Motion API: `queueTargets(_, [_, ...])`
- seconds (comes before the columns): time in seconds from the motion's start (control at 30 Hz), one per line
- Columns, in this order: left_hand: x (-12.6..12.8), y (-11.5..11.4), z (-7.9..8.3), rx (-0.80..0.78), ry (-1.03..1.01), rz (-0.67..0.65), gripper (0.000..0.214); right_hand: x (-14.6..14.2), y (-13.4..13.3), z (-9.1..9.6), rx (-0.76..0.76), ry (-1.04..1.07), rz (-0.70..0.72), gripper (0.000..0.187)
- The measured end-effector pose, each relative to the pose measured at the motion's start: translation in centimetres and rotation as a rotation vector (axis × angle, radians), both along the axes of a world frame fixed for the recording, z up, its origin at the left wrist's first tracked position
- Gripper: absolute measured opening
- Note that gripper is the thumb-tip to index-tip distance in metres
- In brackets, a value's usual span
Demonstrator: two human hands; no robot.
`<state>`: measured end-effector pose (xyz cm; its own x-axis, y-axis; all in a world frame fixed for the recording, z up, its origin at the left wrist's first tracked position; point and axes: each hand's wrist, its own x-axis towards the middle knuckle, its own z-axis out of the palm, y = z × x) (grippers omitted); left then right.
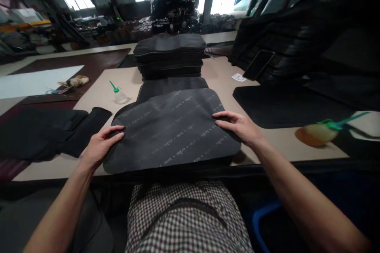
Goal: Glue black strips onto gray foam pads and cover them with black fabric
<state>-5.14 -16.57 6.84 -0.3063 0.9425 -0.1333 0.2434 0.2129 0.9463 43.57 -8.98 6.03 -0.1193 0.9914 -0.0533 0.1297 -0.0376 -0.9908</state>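
Note:
A dark grey sheet with rounded corners and diagonal rows of pale printed lettering [172, 128] spans the space between my hands at the table's front edge. My left hand [102, 144] pinches its left edge between thumb and fingers. On the opposite edge, my right hand [237, 124] grips the sheet the same way. Beneath and behind it lies another dark piece [175, 84], mostly covered. Farther back rises a tall stack of similar dark sheets [170, 53].
A clear bottle with a green spout [119, 95] stands left of the stack. An amber bottle with a green nozzle [316, 133] lies at right. Dark pieces [279, 104] lie behind it, and a phone [259, 65] leans against a dark pile. More black pieces [44, 130] lie at left.

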Motion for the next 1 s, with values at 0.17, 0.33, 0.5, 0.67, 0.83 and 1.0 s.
queueTargets(0.17, [0.1, 0.1, -3.6, 0.002, 0.241, -0.139, 0.059, 0.0, -1.5, -4.1, -0.053, -0.163, -0.058, 0.04])
queueTargets(0.33, [-0.3, 0.5, -4.9, 0.077, 0.518, -0.199, 0.054, 0.1, -2.3, -5.0, -0.027, -0.175, -0.011, 0.044])
queueTargets(0.5, [-0.4, 0.4, -5.0, 0.084, 0.562, -0.213, 0.056, 0.1, -2.6, -4.7, 0.05, -0.233, 0.0, 0.044])
queueTargets(0.67, [-0.1, 0.2, -4.9, 0.127, 0.619, -0.197, 0.048, 0.0, -2.7, -5.6, 0.049, -0.258, -0.046, 0.043])
queueTargets(0.83, [0.0, 0.4, -4.8, 0.133, 0.639, -0.177, 0.049, -0.2, -2.7, -6.0, 0.128, -0.363, -0.055, 0.041])
queueTargets(1.0, [-0.1, 0.7, -5.2, 0.158, 0.679, -0.19, 0.043, -0.2, -2.7, -5.9, 0.184, -0.446, -0.022, 0.043])
